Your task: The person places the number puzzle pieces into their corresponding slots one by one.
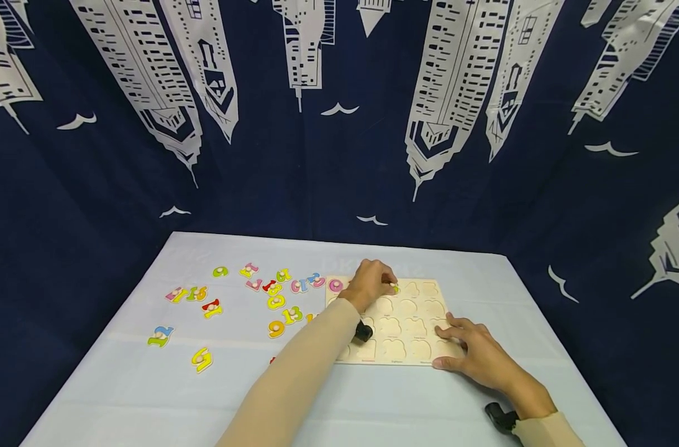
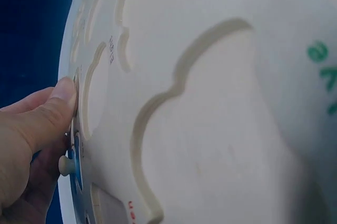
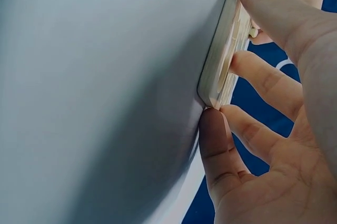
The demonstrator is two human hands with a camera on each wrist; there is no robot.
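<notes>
The light wooden number board [image 1: 389, 308] lies on the table, with shallow cut-out recesses. My left hand [image 1: 369, 282] reaches over its far row, pinching a small yellow-green number piece [image 1: 396, 288] at a recess there; the fingertips largely cover it. A pink ring-shaped zero [image 1: 336, 285] sits in the far left recess. In the left wrist view, a blue piece [image 2: 78, 163] with a pale knob lies beside my thumb. My right hand [image 1: 479, 351] rests at the board's near right corner, fingers spread, touching its edge and surface.
Left of the board, several coloured number pieces with knobs lie scattered, among them a yellow five [image 1: 202, 359], an orange nine [image 1: 276, 329] and a blue-green twelve [image 1: 160, 336]. A white cloth [image 1: 121, 391] covers the table. Behind hangs a dark blue printed curtain [image 1: 317, 174].
</notes>
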